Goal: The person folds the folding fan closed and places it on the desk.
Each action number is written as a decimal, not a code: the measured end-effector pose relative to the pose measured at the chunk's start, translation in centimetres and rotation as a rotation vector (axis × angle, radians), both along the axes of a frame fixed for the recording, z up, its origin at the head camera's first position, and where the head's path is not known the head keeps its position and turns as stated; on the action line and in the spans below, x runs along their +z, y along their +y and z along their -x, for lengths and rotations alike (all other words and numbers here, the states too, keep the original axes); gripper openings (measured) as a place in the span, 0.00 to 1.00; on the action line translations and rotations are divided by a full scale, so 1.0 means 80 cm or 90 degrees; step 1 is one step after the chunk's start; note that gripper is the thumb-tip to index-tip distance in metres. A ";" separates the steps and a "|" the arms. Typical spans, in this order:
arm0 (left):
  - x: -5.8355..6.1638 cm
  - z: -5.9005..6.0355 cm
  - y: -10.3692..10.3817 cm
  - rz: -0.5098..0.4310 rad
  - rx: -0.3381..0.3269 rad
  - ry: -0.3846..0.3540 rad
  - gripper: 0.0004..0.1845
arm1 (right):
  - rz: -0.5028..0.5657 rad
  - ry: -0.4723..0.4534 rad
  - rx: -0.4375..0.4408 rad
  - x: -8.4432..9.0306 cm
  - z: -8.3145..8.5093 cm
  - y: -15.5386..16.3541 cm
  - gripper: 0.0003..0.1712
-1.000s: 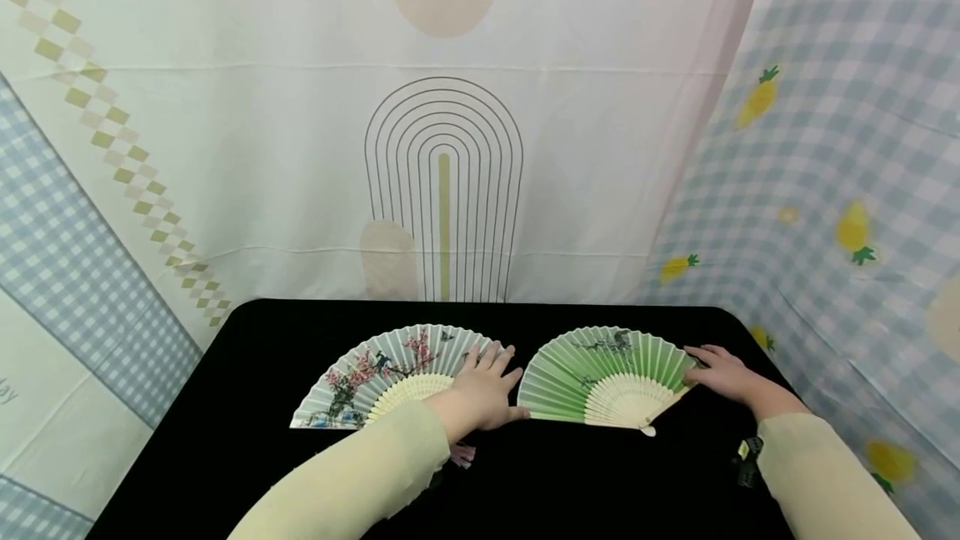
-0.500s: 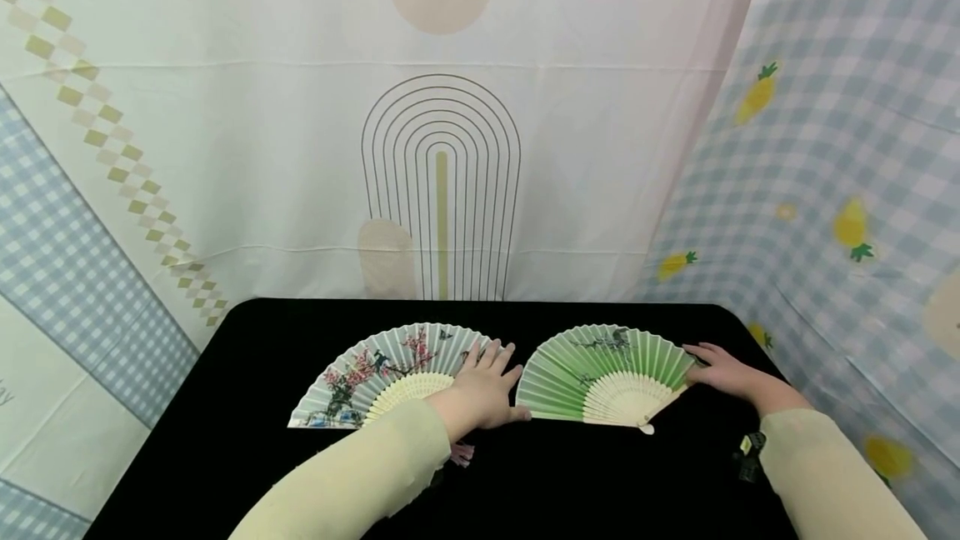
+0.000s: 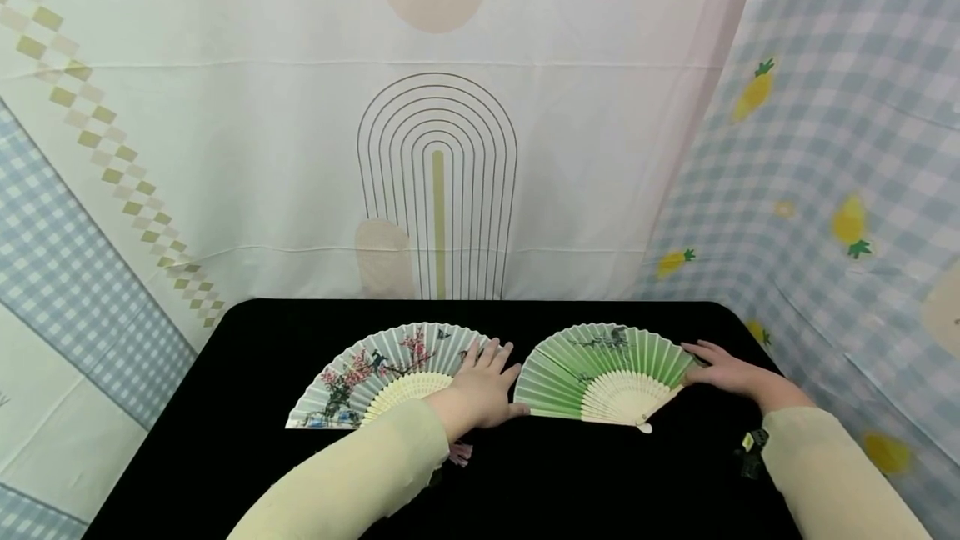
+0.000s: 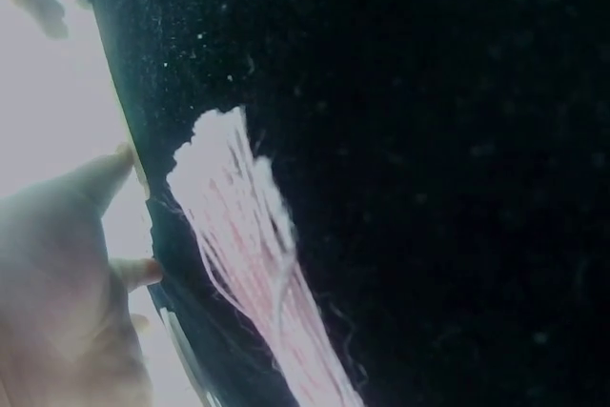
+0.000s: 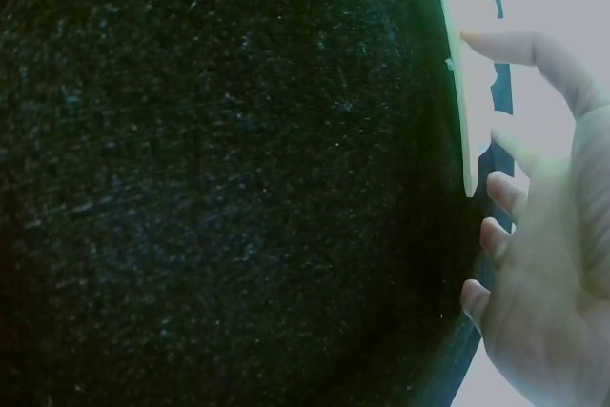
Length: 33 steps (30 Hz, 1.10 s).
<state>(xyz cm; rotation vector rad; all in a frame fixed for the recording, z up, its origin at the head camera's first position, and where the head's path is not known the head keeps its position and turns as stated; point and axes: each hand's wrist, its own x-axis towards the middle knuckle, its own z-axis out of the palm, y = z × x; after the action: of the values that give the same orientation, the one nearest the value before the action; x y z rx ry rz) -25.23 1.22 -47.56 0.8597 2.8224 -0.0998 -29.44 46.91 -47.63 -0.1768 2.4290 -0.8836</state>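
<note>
Two spread paper fans lie flat on a black table (image 3: 247,473). The left fan (image 3: 375,373) is pale blue-grey with pink blossoms; its pink tassel (image 4: 253,264) trails from the pivot. My left hand (image 3: 483,390) rests flat on that fan's right end, fingers straight. The right fan (image 3: 600,369) is green with cream ribs. My right hand (image 3: 720,373) lies at the green fan's right edge, fingers extended and touching its outer rib (image 5: 467,83).
Patterned cloth hangs behind the table (image 3: 442,148) and along the right side (image 3: 840,190). A small black object (image 3: 750,448) sits on the table by my right sleeve. The table's round edge runs close behind the fans.
</note>
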 end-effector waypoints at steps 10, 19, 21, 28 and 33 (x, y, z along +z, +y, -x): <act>0.006 0.000 -0.001 -0.063 0.024 -0.061 0.42 | 0.014 0.001 0.038 0.001 0.001 0.006 0.50; 0.009 0.002 0.002 -0.156 0.066 -0.097 0.41 | 0.019 0.032 0.023 0.006 -0.002 0.000 0.50; 0.006 0.004 0.001 -0.184 0.069 -0.109 0.41 | 0.030 0.041 0.019 0.007 -0.004 0.000 0.50; 0.002 0.002 0.000 -0.228 0.065 -0.095 0.40 | 0.043 0.065 0.000 0.007 -0.007 -0.002 0.50; 0.002 -0.002 0.000 -0.242 0.070 -0.075 0.39 | 0.035 0.095 -0.002 -0.001 -0.010 -0.001 0.50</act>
<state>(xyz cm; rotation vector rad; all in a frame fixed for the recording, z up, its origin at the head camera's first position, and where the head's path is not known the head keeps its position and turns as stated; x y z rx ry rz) -25.04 1.25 -47.38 0.7459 2.8097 0.5007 -28.68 46.86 -47.68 -0.2677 2.5431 -0.9709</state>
